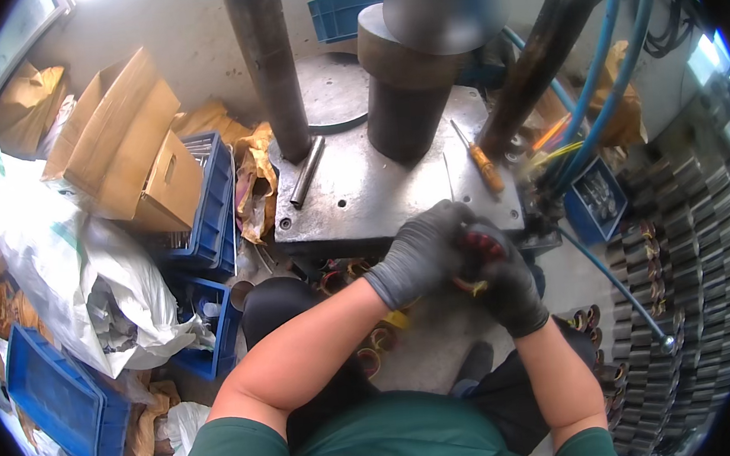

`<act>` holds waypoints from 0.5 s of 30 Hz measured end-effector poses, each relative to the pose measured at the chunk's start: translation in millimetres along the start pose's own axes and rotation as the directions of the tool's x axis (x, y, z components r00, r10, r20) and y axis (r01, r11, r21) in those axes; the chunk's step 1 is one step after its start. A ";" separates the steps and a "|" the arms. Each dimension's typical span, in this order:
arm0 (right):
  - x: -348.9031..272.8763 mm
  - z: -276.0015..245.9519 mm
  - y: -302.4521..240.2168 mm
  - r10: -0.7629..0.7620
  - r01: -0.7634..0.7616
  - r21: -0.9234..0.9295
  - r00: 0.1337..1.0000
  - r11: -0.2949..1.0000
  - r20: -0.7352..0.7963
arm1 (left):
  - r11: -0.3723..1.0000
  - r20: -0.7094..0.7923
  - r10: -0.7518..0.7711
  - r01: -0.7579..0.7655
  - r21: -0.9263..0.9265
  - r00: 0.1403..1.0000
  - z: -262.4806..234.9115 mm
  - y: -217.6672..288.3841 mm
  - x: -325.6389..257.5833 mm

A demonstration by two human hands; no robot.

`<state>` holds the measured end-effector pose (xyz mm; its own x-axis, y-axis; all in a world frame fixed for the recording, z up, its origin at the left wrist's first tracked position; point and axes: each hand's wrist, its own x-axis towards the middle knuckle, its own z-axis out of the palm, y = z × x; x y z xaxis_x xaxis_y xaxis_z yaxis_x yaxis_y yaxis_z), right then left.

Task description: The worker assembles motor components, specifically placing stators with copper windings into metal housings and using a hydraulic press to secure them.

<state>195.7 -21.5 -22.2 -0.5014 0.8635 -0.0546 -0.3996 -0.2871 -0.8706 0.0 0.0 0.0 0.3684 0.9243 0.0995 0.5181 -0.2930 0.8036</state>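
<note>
Both my hands wear dark grey gloves and meet just in front of the steel press table [371, 193]. My left hand [419, 254] wraps over a small round part with red and copper-coloured windings [476, 262]. My right hand [509, 289] cups the same part from below and the right. Most of the part is hidden between the gloves. Above them stands the thick dark press cylinder [405, 94] on the table.
An orange-handled screwdriver [483, 164] and a metal rod [308, 170] lie on the press table. Blue crates [208, 216] and cardboard boxes [128, 144] crowd the left. Stacks of grey metal cores [691, 286] fill the right, with blue hoses [595, 77] above.
</note>
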 end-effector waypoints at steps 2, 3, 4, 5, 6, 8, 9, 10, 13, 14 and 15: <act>0.6 -0.5 0.6 0.012 -0.013 -0.015 0.997 1.000 -0.072 | 0.995 -0.173 -0.005 0.023 0.099 0.985 13.4 -4.2 3.7; 2.9 0.6 4.2 0.012 -0.013 -0.013 0.997 1.000 -0.073 | 0.995 -0.172 -0.007 0.024 0.100 0.985 10.8 -5.2 3.9; 6.0 0.9 7.2 0.030 -0.026 0.057 0.997 0.998 -0.066 | 0.996 -0.142 -0.070 0.076 0.040 0.987 6.2 -6.0 5.3; 7.8 2.2 9.9 0.047 -0.039 0.126 0.997 0.991 -0.058 | 0.991 -0.107 -0.131 0.130 -0.019 0.986 3.7 -7.0 5.6; 6.8 4.3 9.9 0.051 -0.043 0.126 0.997 0.991 -0.058 | 0.993 -0.144 -0.106 0.096 -0.074 0.984 4.2 -7.2 4.9; 3.3 9.1 8.2 0.033 0.001 0.246 0.990 0.969 -0.134 | 0.982 -0.129 -0.128 0.107 -0.158 0.983 2.4 -8.2 0.9; 2.2 5.0 5.6 0.032 0.003 0.244 0.990 0.970 -0.139 | 0.964 -0.111 -0.142 0.112 -0.241 0.984 -0.2 -4.7 -0.9; 1.6 -1.6 0.7 0.127 -0.075 0.341 0.983 0.937 -0.131 | 0.964 -0.107 -0.139 0.110 -0.243 0.984 -0.6 -3.2 -2.5; 3.2 -7.5 -7.8 0.184 -0.122 0.416 0.976 0.901 -0.112 | 0.975 -0.181 -0.018 -0.023 -0.222 0.983 -3.0 -1.4 -10.3; 3.6 -8.4 -10.4 0.154 -0.101 0.397 0.982 0.912 -0.104 | 0.982 -0.224 0.133 -0.159 -0.105 0.965 -5.3 -2.0 -14.0; 3.1 -9.4 -12.4 0.124 -0.079 0.376 0.988 0.923 -0.097 | 0.957 -0.250 0.285 -0.291 0.017 0.925 -7.0 -2.8 -15.8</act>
<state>206.3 -11.4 -16.2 -0.4707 0.8571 -0.2093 -0.6174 -0.4895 -0.6158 -12.6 -12.1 0.3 0.2954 0.8328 0.4683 0.4015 -0.5530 0.7301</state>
